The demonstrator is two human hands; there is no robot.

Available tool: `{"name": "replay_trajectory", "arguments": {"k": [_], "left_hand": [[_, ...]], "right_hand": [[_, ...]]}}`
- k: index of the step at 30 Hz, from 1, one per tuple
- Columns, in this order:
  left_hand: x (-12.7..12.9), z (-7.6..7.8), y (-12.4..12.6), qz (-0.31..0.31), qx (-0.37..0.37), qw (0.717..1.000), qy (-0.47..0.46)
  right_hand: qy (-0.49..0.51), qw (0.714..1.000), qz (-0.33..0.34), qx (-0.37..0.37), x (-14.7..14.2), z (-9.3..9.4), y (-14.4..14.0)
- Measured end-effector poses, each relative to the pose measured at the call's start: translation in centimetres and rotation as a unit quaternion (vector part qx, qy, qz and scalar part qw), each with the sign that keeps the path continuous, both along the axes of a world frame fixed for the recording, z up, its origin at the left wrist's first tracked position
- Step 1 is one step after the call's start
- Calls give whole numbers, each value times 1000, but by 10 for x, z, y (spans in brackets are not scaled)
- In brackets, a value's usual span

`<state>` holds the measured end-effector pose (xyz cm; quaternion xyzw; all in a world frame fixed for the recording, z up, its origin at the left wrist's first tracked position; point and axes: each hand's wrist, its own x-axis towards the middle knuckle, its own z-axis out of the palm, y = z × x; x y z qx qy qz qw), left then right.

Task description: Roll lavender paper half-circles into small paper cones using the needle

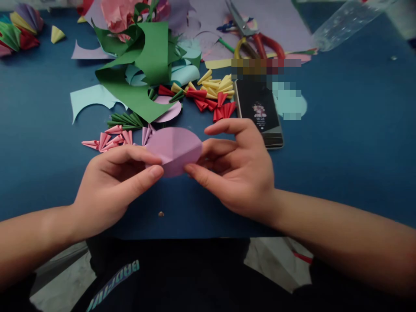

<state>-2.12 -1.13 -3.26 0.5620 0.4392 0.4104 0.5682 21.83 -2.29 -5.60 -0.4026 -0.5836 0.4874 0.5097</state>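
Note:
A round lilac paper disc (pixel 173 149), creased down its middle, is held just above the blue table (pixel 341 143). My left hand (pixel 113 186) pinches its left edge between thumb and fingers. My right hand (pixel 237 169) pinches its right edge the same way. Small folded paper cones lie just beyond: pink ones (pixel 108 139), green ones (pixel 125 120), red ones (pixel 211 102) and yellow ones (pixel 217 84).
A phone (pixel 260 112) lies face up past my right hand. Cut green paper (pixel 146 65), pale blue scraps (pixel 89 99) and lilac sheets (pixel 273 21) cover the far table. Red-handled scissors (pixel 256 37) rest at the back. A clear plastic bottle (pixel 344 21) lies far right.

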Motion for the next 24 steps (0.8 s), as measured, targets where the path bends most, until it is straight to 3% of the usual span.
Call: {"name": "replay_trajectory", "arguments": {"k": [6, 9, 15, 24], "left_hand": [[5, 1, 0, -45, 95, 994, 32], [2, -2, -5, -55, 155, 982, 97], [-4, -7, -9, -39, 173, 971, 160], [-1, 2, 1, -105, 265, 922, 264]], "right_hand": [[-51, 996, 6, 67, 4, 2, -1], [-97, 988, 19, 121, 6, 1, 1], [-131, 976, 32, 173, 11, -1, 5], [-77, 991, 43, 100, 12, 0, 10]]}}
